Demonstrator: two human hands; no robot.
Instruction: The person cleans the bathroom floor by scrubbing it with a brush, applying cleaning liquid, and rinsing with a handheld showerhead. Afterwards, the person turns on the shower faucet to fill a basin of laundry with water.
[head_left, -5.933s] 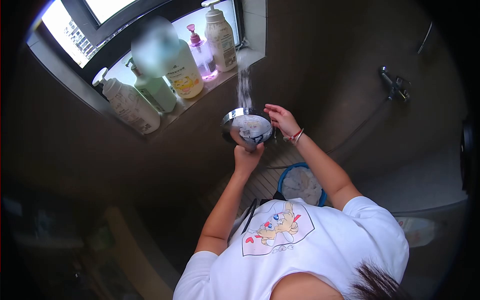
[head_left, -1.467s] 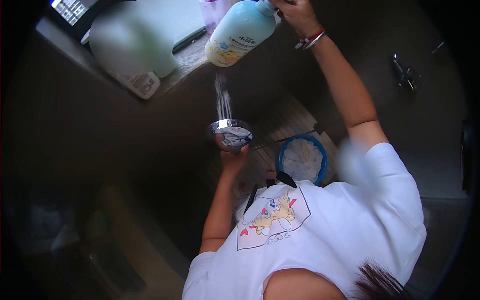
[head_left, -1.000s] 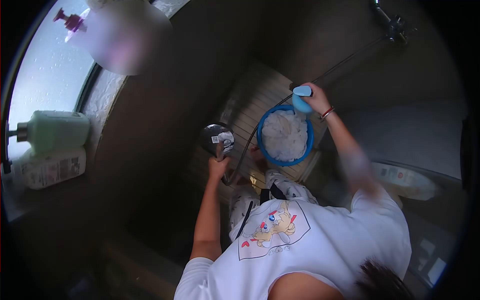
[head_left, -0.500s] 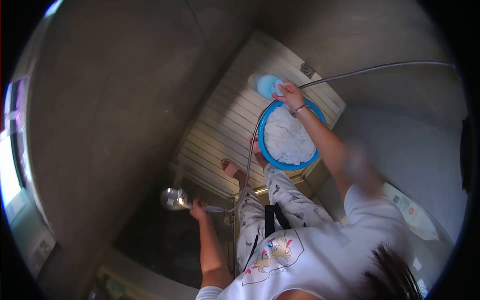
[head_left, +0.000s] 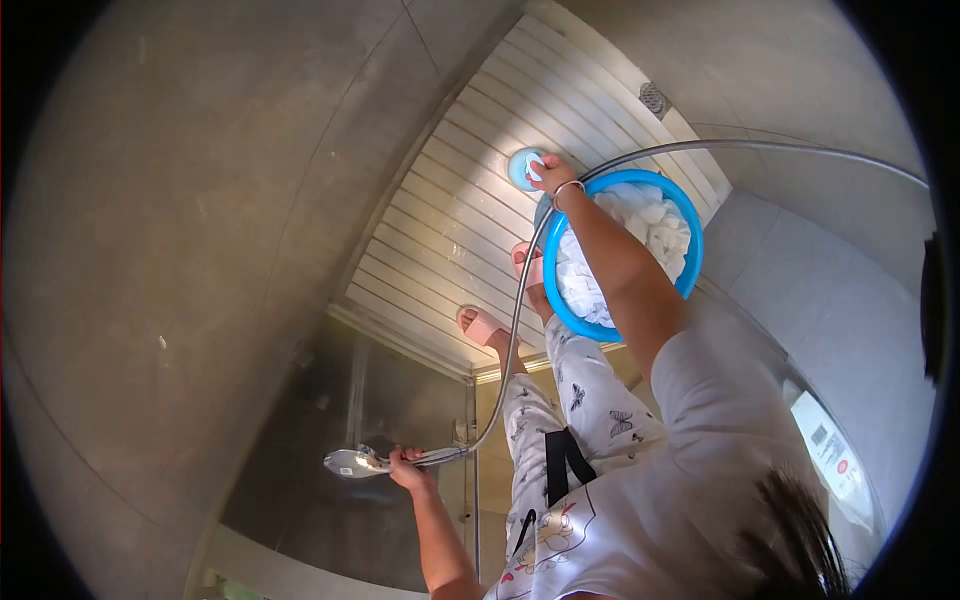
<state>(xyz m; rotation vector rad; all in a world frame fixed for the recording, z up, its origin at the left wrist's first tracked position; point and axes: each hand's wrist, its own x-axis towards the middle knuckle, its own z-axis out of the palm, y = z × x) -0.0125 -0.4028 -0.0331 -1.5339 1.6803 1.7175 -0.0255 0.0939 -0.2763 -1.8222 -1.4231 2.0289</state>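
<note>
My left hand (head_left: 408, 468) is closed round the handle of a chrome shower head (head_left: 352, 463), held out at the left with its round face tilted. From the handle a metal hose (head_left: 517, 325) curves up past the basin. A blue basin (head_left: 694, 262) holds crumpled white cloth (head_left: 650, 222). My right arm crosses over it, and my right hand (head_left: 552, 175) is just beyond the rim. Its fingers are closed on the pale, oval upper part of a light-blue round thing (head_left: 521, 169), whose exact kind I cannot tell.
Pink slippers (head_left: 482, 326) are on my feet on the pale slatted floor (head_left: 430, 215). A drain grate (head_left: 654, 99) lies at the far corner. Grey walls (head_left: 200, 200) rise at both sides, and a white packet with a printed label (head_left: 832, 455) stands at the right.
The view has shifted and sharpened. My right hand has moved slightly left with the light-blue thing, its forearm now lying across the basin. The shower head appears lower, still in my left hand.
</note>
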